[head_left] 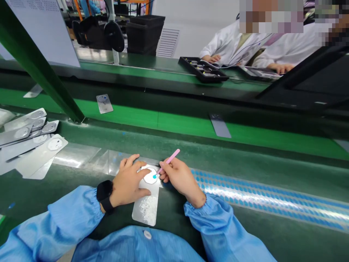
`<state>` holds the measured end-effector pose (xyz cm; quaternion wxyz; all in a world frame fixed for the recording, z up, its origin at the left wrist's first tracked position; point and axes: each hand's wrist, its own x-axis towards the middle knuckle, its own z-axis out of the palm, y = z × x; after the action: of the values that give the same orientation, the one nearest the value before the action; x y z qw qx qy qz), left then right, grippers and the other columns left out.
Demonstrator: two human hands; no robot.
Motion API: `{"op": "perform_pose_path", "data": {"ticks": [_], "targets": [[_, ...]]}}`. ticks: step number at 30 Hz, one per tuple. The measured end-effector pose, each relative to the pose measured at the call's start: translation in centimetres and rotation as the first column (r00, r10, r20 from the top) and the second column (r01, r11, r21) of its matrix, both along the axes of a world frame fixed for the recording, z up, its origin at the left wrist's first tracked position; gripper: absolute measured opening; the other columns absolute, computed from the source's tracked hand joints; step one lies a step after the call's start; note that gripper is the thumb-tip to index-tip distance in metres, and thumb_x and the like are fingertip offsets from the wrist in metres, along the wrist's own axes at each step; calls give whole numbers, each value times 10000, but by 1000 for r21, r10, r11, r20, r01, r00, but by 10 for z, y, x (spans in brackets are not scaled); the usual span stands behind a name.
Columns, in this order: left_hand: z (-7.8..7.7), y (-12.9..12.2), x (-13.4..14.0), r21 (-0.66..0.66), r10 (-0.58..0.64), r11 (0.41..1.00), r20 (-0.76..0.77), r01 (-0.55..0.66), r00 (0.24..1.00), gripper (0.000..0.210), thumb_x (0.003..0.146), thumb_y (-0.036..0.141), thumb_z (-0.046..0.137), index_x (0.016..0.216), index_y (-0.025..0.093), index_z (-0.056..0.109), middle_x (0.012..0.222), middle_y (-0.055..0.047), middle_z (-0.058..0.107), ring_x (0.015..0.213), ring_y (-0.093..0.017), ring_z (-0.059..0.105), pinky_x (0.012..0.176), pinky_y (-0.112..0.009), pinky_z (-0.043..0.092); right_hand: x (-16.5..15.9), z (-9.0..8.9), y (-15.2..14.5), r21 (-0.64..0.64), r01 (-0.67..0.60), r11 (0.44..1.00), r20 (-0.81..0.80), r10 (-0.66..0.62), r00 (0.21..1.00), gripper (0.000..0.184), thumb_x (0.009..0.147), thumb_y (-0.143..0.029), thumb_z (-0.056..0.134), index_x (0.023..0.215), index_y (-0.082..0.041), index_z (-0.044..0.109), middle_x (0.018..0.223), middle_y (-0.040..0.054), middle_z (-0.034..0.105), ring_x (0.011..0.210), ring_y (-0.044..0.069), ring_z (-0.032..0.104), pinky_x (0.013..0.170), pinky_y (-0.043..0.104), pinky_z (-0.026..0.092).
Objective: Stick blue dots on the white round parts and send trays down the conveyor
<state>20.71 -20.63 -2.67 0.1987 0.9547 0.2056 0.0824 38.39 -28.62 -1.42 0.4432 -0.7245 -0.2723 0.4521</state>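
A flat metal panel (145,211) with a white round area lies on the bench in front of me. My left hand (131,182) rests on its left side, fingers spread, index fingertip on the round area. Between the thumb and fingers of my right hand (177,178) is a slim pink pair of tweezers (173,155), its tip pointing down and left. At that tip, on the white round area, is a small blue dot sticker (154,177). Whether the tip still touches the sticker I cannot tell.
A clear strip with rows of blue dots (261,194) runs along the bench to the right. Similar panels (32,145) are piled at left. Single panels (104,104) lie on the green belt (180,123). Across it, people in white coats sit by a black tray (203,69).
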Motion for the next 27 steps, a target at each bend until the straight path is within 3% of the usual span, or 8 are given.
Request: {"op": "perform_pose_path", "data": {"ticks": [11,27], "targets": [[-2,0,-1,14,1,1000,-16,-1,1000,593,622,457,820,1145,254,627,1255,-84,569,1298,-386,311,1001,-568,287,-2,3,5,-40,7,999,8,-7,1000,138,830,-218,558,701,-171,539,523,-15,617,395,95,543,380,181,432],[-2,0,-1,12,-4,1000,-16,4,1000,580,633,448,813,1145,251,627,1260,-86,563,1293,-386,312,993,-571,289,1,-3,2,-11,-8,1000,13,8,1000,174,836,-252,564,687,-163,552,512,-8,615,398,97,549,397,188,444]]}}
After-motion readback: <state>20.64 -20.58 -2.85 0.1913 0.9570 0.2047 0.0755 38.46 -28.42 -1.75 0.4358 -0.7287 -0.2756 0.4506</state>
